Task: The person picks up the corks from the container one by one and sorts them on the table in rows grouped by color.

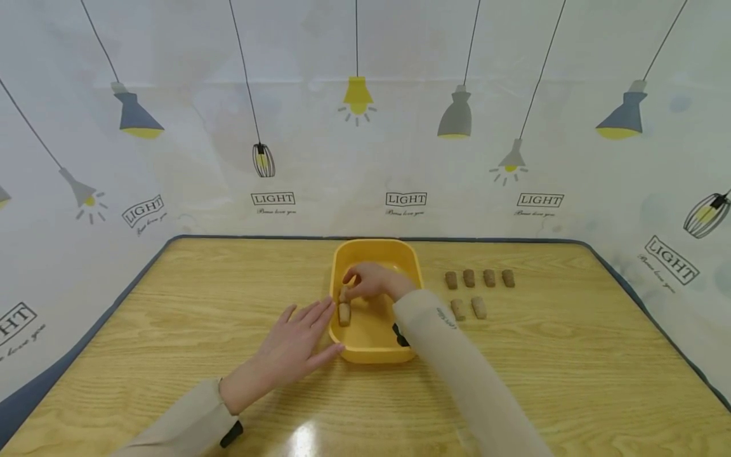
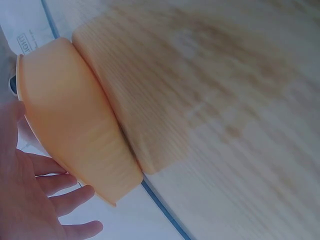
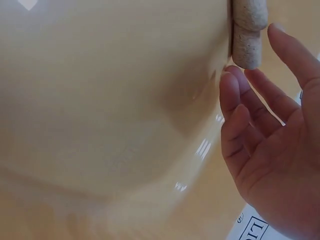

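Observation:
A yellow plastic bin (image 1: 377,357) stands on the table. Inside it, a near cork (image 1: 344,315) and a farther cork (image 1: 344,293) lie end to end along the left wall. My right hand (image 1: 374,280) reaches into the bin beside the farther cork (image 3: 247,49). In the right wrist view its thumb stands apart from that cork and the fingers are loosely bent just by its end, gripping nothing. My left hand (image 1: 294,346) has its fingers spread and nearly straight, against the bin's left side at the rim.
Right of the bin, several corks (image 1: 478,308) stand in two rows on the wooden table (image 1: 571,355). A dark strap piece (image 1: 401,335) shows at the right sleeve. Behind the table hangs a white backdrop (image 1: 320,158) printed with lamps.

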`<action>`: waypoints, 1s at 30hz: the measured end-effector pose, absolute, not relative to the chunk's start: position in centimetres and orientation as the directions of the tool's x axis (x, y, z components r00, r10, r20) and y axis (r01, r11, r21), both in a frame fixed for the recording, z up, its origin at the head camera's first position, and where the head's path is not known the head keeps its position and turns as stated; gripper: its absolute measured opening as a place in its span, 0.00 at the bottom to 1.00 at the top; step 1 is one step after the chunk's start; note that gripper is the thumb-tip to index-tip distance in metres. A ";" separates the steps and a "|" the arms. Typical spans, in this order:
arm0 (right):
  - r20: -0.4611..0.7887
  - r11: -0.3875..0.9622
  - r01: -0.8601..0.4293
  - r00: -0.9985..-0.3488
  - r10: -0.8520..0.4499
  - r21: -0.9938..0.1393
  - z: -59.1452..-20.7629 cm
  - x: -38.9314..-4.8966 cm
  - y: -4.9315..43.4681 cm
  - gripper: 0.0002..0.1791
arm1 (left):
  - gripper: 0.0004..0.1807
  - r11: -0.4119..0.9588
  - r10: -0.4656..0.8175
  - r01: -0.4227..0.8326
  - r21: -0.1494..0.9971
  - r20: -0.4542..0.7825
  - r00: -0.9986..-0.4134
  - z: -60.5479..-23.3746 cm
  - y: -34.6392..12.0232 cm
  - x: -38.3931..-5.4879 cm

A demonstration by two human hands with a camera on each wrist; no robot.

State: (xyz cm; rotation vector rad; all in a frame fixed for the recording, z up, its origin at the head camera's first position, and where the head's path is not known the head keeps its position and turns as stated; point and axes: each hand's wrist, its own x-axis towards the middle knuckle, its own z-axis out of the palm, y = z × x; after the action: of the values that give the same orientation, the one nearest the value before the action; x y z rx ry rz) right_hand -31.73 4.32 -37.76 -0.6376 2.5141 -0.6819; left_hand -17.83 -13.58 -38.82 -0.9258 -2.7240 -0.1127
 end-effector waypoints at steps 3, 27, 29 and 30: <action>-0.292 0.769 -0.316 -0.792 -0.536 -0.555 -37.9 -31.7 4.1 0.23 | 0.39 0.793 0.588 0.609 -0.011 0.275 -0.761 -38.8 -13.6 -17.9; -0.210 0.745 -0.356 -0.810 -0.547 -0.564 -38.3 -31.5 3.9 0.14 | 0.39 0.798 0.585 0.603 -0.002 0.246 -0.773 -38.9 -13.6 -17.9; -0.208 0.740 -0.360 -0.807 -0.553 -0.569 -38.3 -31.5 3.9 0.14 | 0.39 0.797 0.585 0.604 0.000 0.249 -0.772 -38.9 -13.6 -17.9; -0.208 0.736 -0.361 -0.805 -0.556 -0.572 -38.4 -31.5 3.9 0.14 | 0.39 0.797 0.585 0.604 0.000 0.250 -0.772 -38.9 -13.6 -17.9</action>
State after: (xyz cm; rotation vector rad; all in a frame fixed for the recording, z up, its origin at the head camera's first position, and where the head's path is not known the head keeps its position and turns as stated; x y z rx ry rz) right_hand -31.54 3.93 -38.36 -0.7070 2.5720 -0.7390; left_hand -17.86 -13.58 -38.91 -0.9239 -2.7486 -0.1169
